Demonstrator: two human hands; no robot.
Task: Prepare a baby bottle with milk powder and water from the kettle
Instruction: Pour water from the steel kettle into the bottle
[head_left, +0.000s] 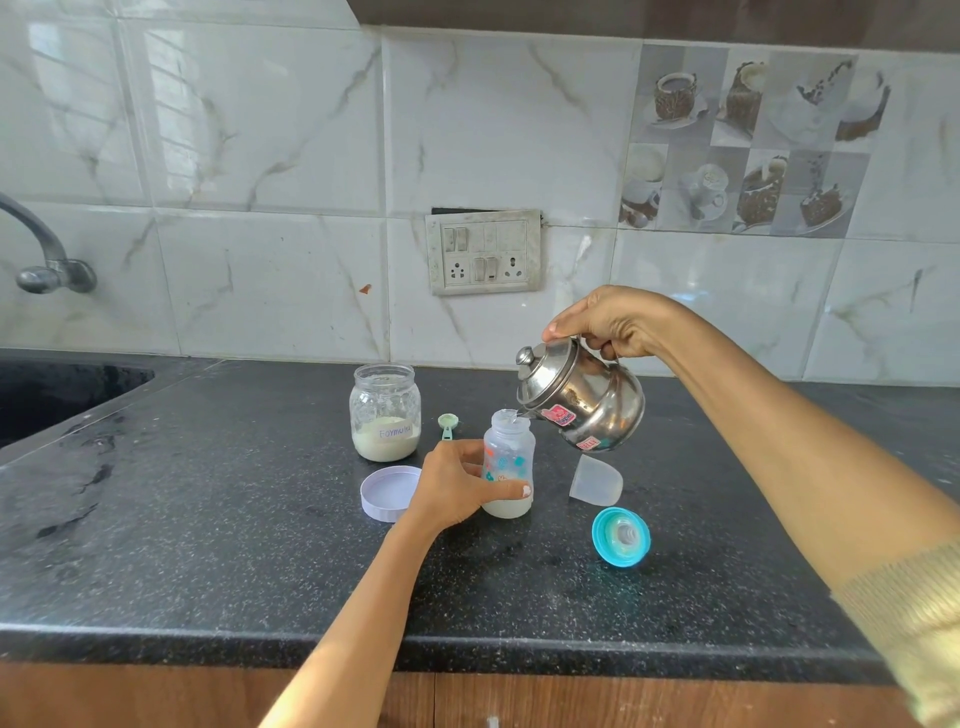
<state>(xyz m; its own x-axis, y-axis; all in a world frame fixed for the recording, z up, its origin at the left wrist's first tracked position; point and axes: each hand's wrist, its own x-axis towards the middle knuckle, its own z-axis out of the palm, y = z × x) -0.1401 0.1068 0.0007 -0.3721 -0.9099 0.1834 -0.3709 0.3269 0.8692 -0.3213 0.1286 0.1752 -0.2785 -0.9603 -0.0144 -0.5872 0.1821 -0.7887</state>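
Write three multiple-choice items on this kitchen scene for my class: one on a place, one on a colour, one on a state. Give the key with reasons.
1. Where does the jar lid lie?
A. on the jar
B. on the counter left of the bottle
C. in the sink

2. What colour is the teat ring?
A. red
B. black
C. turquoise

3. How is the kettle?
A. tilted, pouring
B. upright on the counter
C. lying on its side

Key: B, it lies flat beside the bottle; C, its rim shows turquoise; A, the right hand tips its spout over the bottle's mouth.
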